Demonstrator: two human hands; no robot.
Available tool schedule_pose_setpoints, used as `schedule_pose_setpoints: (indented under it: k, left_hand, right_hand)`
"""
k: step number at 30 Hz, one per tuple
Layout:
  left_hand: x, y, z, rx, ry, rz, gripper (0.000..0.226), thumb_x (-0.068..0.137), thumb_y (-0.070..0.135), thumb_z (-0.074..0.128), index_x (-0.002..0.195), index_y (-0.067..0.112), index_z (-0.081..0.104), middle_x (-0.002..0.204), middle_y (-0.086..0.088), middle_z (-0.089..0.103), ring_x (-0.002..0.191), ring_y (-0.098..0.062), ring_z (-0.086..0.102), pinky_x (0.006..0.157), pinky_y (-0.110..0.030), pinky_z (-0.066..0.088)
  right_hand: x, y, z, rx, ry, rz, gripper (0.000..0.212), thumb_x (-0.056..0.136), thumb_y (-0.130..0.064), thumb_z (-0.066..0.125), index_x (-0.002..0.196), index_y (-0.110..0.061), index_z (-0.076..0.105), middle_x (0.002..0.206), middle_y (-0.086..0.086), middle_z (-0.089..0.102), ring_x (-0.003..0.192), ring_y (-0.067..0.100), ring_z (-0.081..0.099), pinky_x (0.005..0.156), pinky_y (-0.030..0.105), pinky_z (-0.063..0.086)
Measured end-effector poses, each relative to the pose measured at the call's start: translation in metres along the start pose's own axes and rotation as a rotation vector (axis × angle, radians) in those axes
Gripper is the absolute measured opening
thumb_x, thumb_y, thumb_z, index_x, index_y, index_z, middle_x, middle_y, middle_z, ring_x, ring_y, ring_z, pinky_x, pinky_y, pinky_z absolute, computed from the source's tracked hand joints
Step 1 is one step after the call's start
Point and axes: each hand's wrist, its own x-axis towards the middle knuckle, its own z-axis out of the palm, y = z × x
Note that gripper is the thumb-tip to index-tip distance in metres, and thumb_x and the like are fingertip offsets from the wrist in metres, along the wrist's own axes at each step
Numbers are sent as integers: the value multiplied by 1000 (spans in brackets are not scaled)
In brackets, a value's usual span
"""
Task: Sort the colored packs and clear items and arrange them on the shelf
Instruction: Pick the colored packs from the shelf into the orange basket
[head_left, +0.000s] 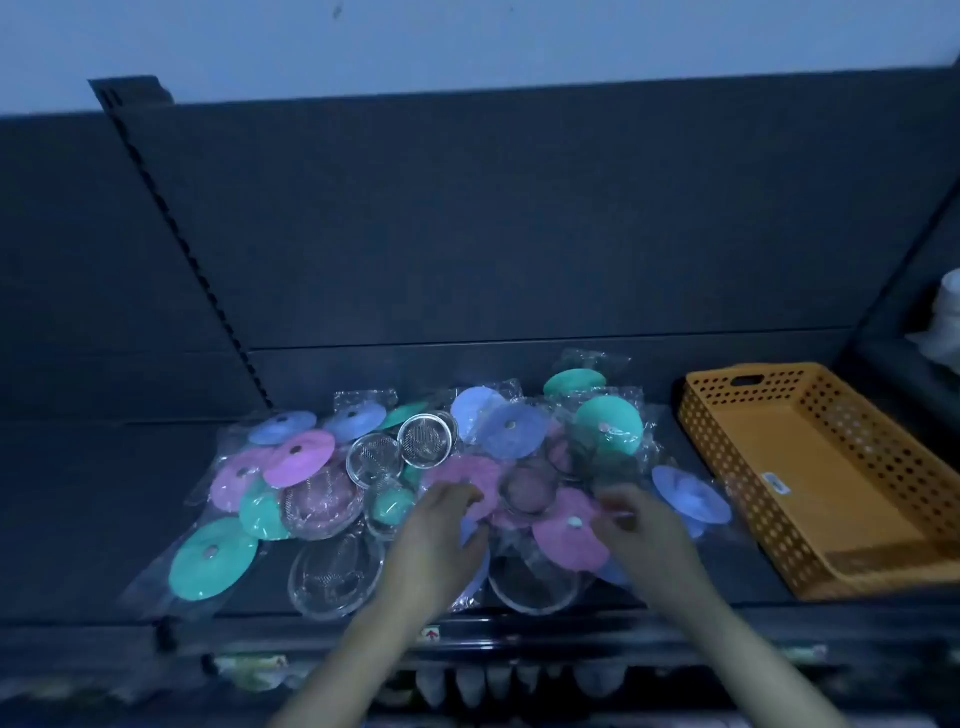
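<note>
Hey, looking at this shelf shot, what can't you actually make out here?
All in the head view:
- Motion blur: left hand and right hand; whether either grips anything is unclear.
- Covered by both hands: the packs beneath them.
- Cut off by the right frame edge: white object.
- Too small to read: small label in the orange perforated plastic basket.
- Dark, blurred: items below the dark shelf.

Your left hand (436, 525) and right hand (639, 525) are blurry, so you cannot tell if the fingers hold a pack. They cover parts of the pink packs (556, 540) near you. The orange basket (810, 467) is cut off at the right edge. Its label (777, 483) is too small to read.
</note>
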Motion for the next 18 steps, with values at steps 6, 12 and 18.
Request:
schedule_pose_setpoints:
  k: [6,12,18]
  left_hand:
    - [43,-13,13,358,-295,78,78,75,49,69,140,18,39,143,-7,40,133,-28,33,108,-37,31]
    - [49,-32,26,505,-498,-62,119,59,67,72,148,31,2,158,-5,6,145,-33,2,117,-48,16]
    - [45,-34,26,420,-443,-53,95,68,38,71,145,26,16,146,-11,27,131,-32,35,99,-44,41]
  right_hand:
    - [20,2,28,-654,-376,-311,36,84,-34,54,113,-13,54,115,7,54,109,26,51,88,31,44]
    - [24,19,35,-860,-429,-291,98,69,-55,66,145,-14,19,148,12,22,132,36,24,107,44,32]
    - [18,20,33,-865,-406,-313,87,75,-27,58,149,-15,14,152,14,17,134,37,24,110,40,29]
